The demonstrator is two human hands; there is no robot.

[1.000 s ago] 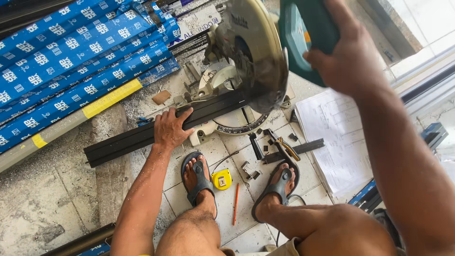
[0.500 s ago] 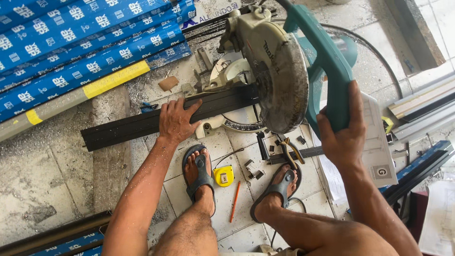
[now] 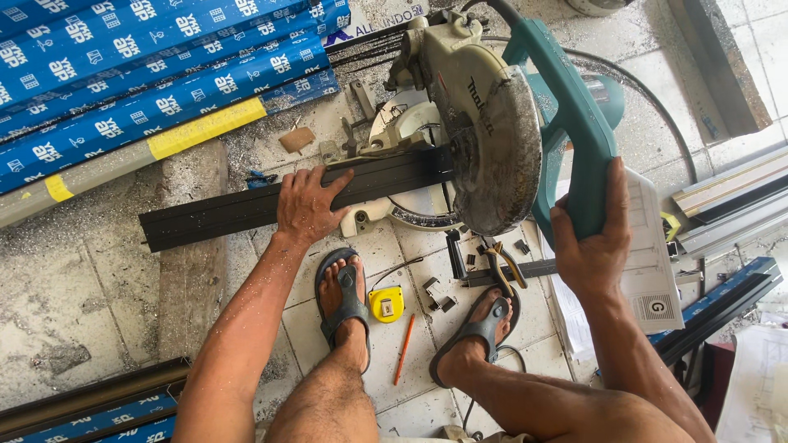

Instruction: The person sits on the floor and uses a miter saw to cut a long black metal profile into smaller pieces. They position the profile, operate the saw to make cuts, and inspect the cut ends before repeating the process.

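- Dusty tiled floor is seen below.
- Long dark metal profile is pressed flat by the left hand, fingers spread.
- Teal saw handle is gripped tightly by the right hand.

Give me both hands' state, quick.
Left hand: open, pressed flat on the black profile.
Right hand: closed around the mitre saw's teal handle.

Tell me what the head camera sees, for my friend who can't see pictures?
A person crouching on a tiled floor grips the teal handle of a miter saw with the right hand, while the left hand presses a long black metal profile on its base. A yellow tape measure and an orange pencil lie between their sandalled feet.
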